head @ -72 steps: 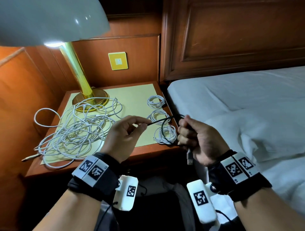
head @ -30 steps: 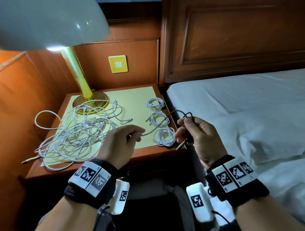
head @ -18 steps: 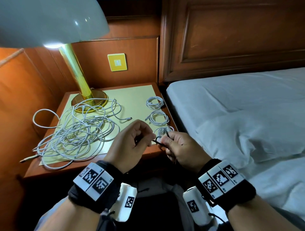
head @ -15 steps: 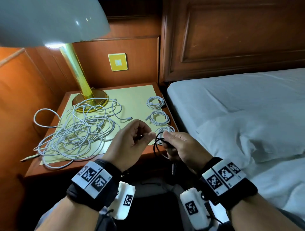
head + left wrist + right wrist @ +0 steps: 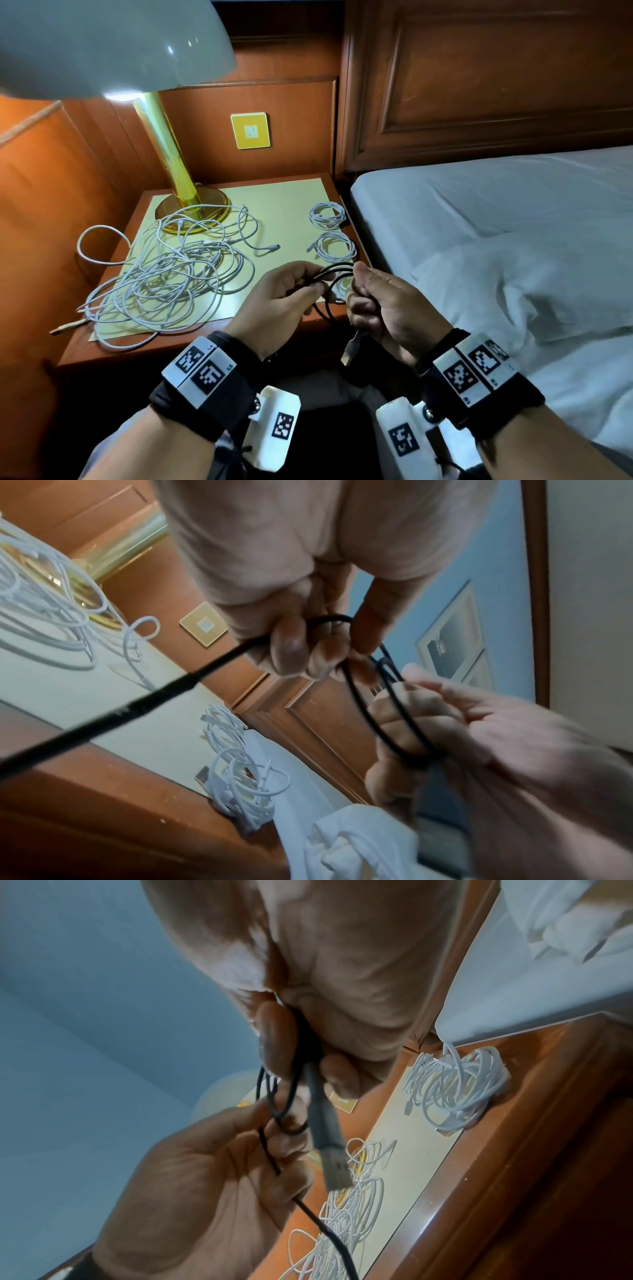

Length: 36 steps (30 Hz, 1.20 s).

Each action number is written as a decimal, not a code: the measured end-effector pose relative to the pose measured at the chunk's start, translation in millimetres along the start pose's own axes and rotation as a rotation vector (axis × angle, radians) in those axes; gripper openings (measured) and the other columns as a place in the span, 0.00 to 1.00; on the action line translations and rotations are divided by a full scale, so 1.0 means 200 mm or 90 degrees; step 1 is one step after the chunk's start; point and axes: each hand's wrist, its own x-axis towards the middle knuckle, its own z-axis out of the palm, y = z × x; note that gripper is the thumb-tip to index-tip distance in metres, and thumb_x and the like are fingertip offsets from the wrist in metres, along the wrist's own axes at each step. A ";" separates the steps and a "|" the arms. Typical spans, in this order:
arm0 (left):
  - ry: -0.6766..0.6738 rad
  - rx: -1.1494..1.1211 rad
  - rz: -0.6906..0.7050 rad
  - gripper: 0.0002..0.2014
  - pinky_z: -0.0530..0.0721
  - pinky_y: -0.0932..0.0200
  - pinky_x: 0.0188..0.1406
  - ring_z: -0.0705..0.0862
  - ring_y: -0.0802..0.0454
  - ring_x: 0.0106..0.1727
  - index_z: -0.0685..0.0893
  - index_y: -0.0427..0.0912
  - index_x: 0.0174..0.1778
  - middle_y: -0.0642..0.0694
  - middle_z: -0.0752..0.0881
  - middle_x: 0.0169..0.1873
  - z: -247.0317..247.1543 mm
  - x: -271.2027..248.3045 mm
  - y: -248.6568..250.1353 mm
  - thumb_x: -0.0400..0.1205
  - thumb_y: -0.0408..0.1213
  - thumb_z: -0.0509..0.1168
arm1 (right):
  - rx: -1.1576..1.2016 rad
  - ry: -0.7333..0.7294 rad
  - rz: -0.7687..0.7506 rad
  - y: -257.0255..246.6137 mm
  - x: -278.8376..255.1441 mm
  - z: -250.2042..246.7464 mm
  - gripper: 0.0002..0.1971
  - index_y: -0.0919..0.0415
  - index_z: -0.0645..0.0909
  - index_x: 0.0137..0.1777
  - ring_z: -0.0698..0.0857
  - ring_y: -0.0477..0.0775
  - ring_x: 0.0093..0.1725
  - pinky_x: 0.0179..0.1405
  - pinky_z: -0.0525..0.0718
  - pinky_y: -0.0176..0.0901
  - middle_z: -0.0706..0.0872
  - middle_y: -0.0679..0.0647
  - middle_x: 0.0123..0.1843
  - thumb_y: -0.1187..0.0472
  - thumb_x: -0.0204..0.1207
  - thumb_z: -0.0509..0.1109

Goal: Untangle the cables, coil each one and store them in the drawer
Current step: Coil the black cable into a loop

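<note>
A thin black cable [image 5: 334, 272] is looped between both hands above the front edge of the nightstand [image 5: 144, 346]. My left hand [image 5: 274, 301] pinches its strands [image 5: 346, 669] between thumb and fingers. My right hand [image 5: 383, 308] grips the coil [image 5: 291, 1096] in curled fingers, and the USB plug [image 5: 351, 349] hangs below it. A big tangle of white cables [image 5: 164, 274] lies on the yellow mat [image 5: 284, 202]. Coiled white cables [image 5: 327, 214] [image 5: 335, 246] sit along the mat's right side; a third coil [image 5: 240, 783] lies under my hands. No drawer shows.
A brass lamp [image 5: 178, 205] with a pale shade stands at the nightstand's back left. The bed with white sheets [image 5: 513, 240] is close on the right, under a wooden headboard [image 5: 479, 85]. A yellow wall switch [image 5: 250, 130] is behind. One white loop [image 5: 92, 240] overhangs the left edge.
My hands moved closer together and wound more of the black cable into loops. The right hand dropped from a raised hold to a tight grip beside the left.
</note>
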 end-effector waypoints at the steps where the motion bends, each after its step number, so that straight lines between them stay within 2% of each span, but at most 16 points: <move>1: -0.008 -0.029 -0.004 0.04 0.74 0.71 0.29 0.77 0.59 0.31 0.85 0.34 0.52 0.37 0.88 0.40 0.01 -0.01 0.01 0.85 0.28 0.65 | -0.007 0.011 -0.006 0.00 0.00 0.00 0.20 0.57 0.63 0.34 0.60 0.45 0.24 0.20 0.58 0.32 0.63 0.50 0.27 0.52 0.87 0.58; 3: -0.005 -0.056 -0.003 0.02 0.79 0.69 0.33 0.81 0.56 0.33 0.81 0.34 0.52 0.37 0.88 0.37 0.04 -0.02 0.01 0.85 0.27 0.67 | -0.019 0.027 -0.010 0.01 0.00 0.01 0.20 0.57 0.65 0.34 0.59 0.47 0.25 0.28 0.53 0.40 0.63 0.51 0.28 0.52 0.88 0.57; 4: 0.007 -0.046 -0.001 0.03 0.79 0.67 0.32 0.81 0.55 0.31 0.80 0.36 0.51 0.41 0.88 0.34 0.05 -0.02 0.00 0.85 0.29 0.67 | -0.021 0.031 -0.006 0.01 0.00 0.01 0.20 0.58 0.66 0.34 0.60 0.48 0.25 0.28 0.55 0.40 0.63 0.51 0.28 0.52 0.89 0.57; 7: 0.057 -0.013 -0.003 0.04 0.72 0.63 0.27 0.75 0.55 0.27 0.77 0.46 0.50 0.47 0.83 0.29 0.05 0.00 -0.03 0.86 0.36 0.67 | -0.043 0.046 0.025 0.01 0.00 0.01 0.18 0.59 0.73 0.37 0.66 0.48 0.25 0.26 0.64 0.37 0.66 0.51 0.28 0.53 0.89 0.58; 10: 0.099 -0.022 0.010 0.04 0.70 0.54 0.30 0.71 0.52 0.29 0.76 0.52 0.52 0.49 0.78 0.28 0.04 0.01 -0.04 0.87 0.40 0.65 | -0.036 0.044 0.054 0.00 0.00 0.01 0.14 0.63 0.79 0.46 0.71 0.48 0.25 0.29 0.63 0.41 0.68 0.49 0.27 0.55 0.89 0.58; 12: 0.102 -0.028 0.032 0.04 0.67 0.51 0.31 0.68 0.49 0.29 0.73 0.51 0.53 0.46 0.74 0.28 0.05 0.01 -0.03 0.89 0.37 0.62 | -0.032 0.032 0.062 -0.01 -0.01 0.01 0.14 0.63 0.80 0.47 0.70 0.48 0.26 0.29 0.60 0.43 0.67 0.49 0.28 0.56 0.88 0.58; 15: 0.096 0.031 0.061 0.02 0.65 0.52 0.27 0.65 0.48 0.26 0.72 0.49 0.52 0.45 0.72 0.25 0.07 0.02 -0.04 0.89 0.38 0.60 | -0.087 0.003 0.060 -0.01 -0.02 0.02 0.14 0.59 0.80 0.44 0.67 0.47 0.25 0.25 0.60 0.41 0.66 0.48 0.27 0.52 0.88 0.61; 18: 0.091 0.067 0.074 0.04 0.66 0.52 0.26 0.66 0.49 0.24 0.73 0.48 0.54 0.49 0.72 0.23 0.07 0.02 -0.05 0.88 0.40 0.62 | -0.174 -0.001 0.036 0.01 -0.02 0.02 0.14 0.61 0.80 0.50 0.68 0.46 0.23 0.18 0.62 0.35 0.67 0.48 0.26 0.51 0.88 0.60; 21: 0.050 0.136 0.085 0.12 0.69 0.64 0.27 0.71 0.57 0.23 0.73 0.48 0.60 0.56 0.80 0.25 0.05 0.02 -0.04 0.85 0.40 0.67 | -0.147 0.027 0.037 0.00 -0.01 0.00 0.14 0.61 0.77 0.47 0.64 0.44 0.22 0.16 0.59 0.31 0.66 0.47 0.26 0.52 0.89 0.59; 23: 0.051 0.227 0.122 0.13 0.70 0.70 0.29 0.76 0.60 0.26 0.74 0.48 0.62 0.59 0.83 0.29 0.05 0.02 -0.04 0.85 0.37 0.68 | -0.111 0.031 0.047 -0.01 -0.02 -0.01 0.14 0.60 0.76 0.46 0.61 0.44 0.23 0.16 0.56 0.31 0.65 0.47 0.27 0.52 0.88 0.59; 27: 0.094 0.325 0.176 0.09 0.78 0.60 0.35 0.82 0.53 0.34 0.77 0.49 0.61 0.53 0.84 0.33 0.05 0.02 -0.08 0.87 0.36 0.64 | -0.104 0.030 0.063 -0.01 -0.01 -0.01 0.17 0.59 0.75 0.46 0.61 0.46 0.26 0.15 0.55 0.31 0.63 0.49 0.28 0.45 0.85 0.62; 28: 0.094 0.343 0.195 0.08 0.78 0.63 0.35 0.81 0.56 0.34 0.78 0.47 0.61 0.54 0.82 0.32 0.05 0.02 -0.08 0.87 0.35 0.63 | -0.101 0.031 0.061 0.00 -0.01 0.00 0.18 0.59 0.76 0.47 0.61 0.46 0.26 0.15 0.55 0.31 0.63 0.49 0.29 0.44 0.85 0.63; 30: 0.098 0.377 0.244 0.07 0.72 0.73 0.34 0.77 0.63 0.32 0.81 0.42 0.60 0.60 0.78 0.31 0.05 0.03 -0.09 0.88 0.33 0.61 | -0.092 0.043 0.044 0.00 -0.01 0.00 0.16 0.61 0.78 0.51 0.64 0.46 0.26 0.15 0.57 0.31 0.64 0.50 0.30 0.46 0.85 0.64; 31: 0.102 0.385 0.257 0.07 0.70 0.74 0.34 0.76 0.64 0.31 0.82 0.41 0.58 0.61 0.76 0.31 0.05 0.03 -0.09 0.88 0.33 0.60 | -0.100 0.051 0.025 0.00 -0.01 -0.01 0.13 0.59 0.79 0.56 0.66 0.46 0.26 0.14 0.58 0.31 0.67 0.49 0.29 0.49 0.85 0.65; 33: 0.115 0.386 0.263 0.08 0.72 0.69 0.32 0.76 0.58 0.30 0.83 0.40 0.54 0.57 0.78 0.31 0.05 0.03 -0.09 0.89 0.37 0.59 | -0.205 0.066 -0.049 0.01 0.00 -0.02 0.09 0.51 0.79 0.62 0.72 0.46 0.24 0.13 0.64 0.33 0.73 0.49 0.29 0.53 0.84 0.68; 36: 0.122 0.386 0.253 0.08 0.72 0.67 0.31 0.76 0.52 0.29 0.83 0.39 0.49 0.53 0.80 0.30 0.06 0.04 -0.10 0.89 0.37 0.61 | -0.394 0.084 -0.167 0.04 -0.02 -0.02 0.10 0.43 0.81 0.62 0.76 0.43 0.19 0.16 0.72 0.30 0.80 0.49 0.28 0.58 0.85 0.68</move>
